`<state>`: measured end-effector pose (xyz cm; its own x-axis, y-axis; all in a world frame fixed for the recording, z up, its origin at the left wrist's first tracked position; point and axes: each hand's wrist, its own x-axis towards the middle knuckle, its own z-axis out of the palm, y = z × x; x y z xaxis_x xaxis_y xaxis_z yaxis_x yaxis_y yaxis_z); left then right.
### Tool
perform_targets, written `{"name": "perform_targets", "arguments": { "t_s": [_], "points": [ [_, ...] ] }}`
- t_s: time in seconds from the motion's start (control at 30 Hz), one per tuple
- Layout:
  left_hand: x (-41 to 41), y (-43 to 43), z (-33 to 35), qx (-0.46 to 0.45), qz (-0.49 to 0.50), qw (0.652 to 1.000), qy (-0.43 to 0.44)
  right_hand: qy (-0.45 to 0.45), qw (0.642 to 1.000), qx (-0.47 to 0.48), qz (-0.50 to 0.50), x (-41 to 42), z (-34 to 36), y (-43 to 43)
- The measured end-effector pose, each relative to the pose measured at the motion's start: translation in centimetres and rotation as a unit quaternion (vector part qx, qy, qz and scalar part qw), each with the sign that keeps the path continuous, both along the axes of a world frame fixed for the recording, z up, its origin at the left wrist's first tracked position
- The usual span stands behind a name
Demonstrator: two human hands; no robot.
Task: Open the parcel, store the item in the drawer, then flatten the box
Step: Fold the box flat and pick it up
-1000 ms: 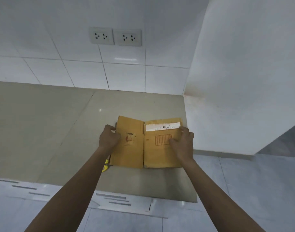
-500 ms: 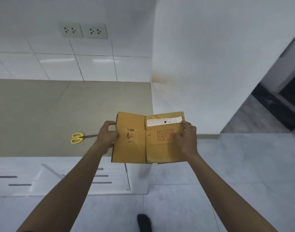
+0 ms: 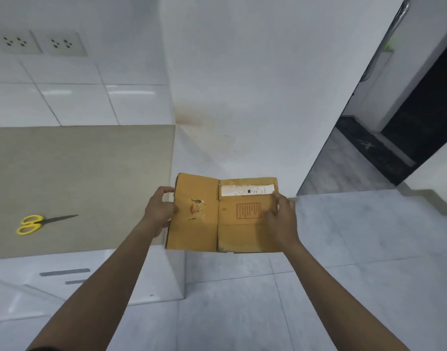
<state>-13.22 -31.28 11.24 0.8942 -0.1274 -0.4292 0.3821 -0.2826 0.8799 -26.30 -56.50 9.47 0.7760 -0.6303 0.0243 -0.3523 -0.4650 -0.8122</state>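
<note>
Gripping a flattened brown cardboard box (image 3: 225, 216) by its 2 side edges, both hands hold it in the air past the right end of the beige stone countertop (image 3: 90, 173), above the grey tiled floor (image 3: 344, 249). The left hand (image 3: 159, 211) curls closed round the left edge, fingertips over the top corner and thumb on the face. The right hand (image 3: 282, 219) clamps the right edge, fingers spread across the panel beside a printed red rectangle (image 3: 248, 211). The box lies between the hands, its 2 panels side by side with a crease down the middle. A white shipping label (image 3: 247, 190) runs along the top of the right panel; the left panel carries what looks like a torn patch (image 3: 197, 207). Yellow-handled scissors (image 3: 43, 222) rest on the countertop, well apart from the box, blades closed.
</note>
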Motion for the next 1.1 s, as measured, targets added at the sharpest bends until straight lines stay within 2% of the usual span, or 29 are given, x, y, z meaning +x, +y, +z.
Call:
{"name": "perform_targets", "arguments": {
  "t_s": [0.2, 0.4, 0.67, 0.87, 1.1],
  "points": [
    [0.0, -9.4, -3.0, 0.006, 0.007, 1.0, 0.001, 0.036, 0.999, 0.011, 0.019, 0.2, -2.9, -9.7],
    [0.1, -14.6, -6.6, 0.026, 0.009, 0.999, 0.029, 0.081, 0.996, 0.022, 0.025, 0.2, -6.1, -15.4],
    [6.3, -20.4, -13.0, 0.047, 0.007, 0.995, 0.083, 0.138, 0.989, 0.014, 0.05, 7.0, -11.6, -21.3],
    [13.8, -24.0, -19.1, 0.147, -0.026, 0.983, 0.11, 0.19, 0.98, 0.029, 0.053, 14.2, -17.5, -24.3],
    [19.8, -28.9, -26.9, 0.239, -0.122, 0.961, 0.062, 0.236, 0.968, 0.047, 0.067, 20.5, -26.1, -28.4]
  ]
}}
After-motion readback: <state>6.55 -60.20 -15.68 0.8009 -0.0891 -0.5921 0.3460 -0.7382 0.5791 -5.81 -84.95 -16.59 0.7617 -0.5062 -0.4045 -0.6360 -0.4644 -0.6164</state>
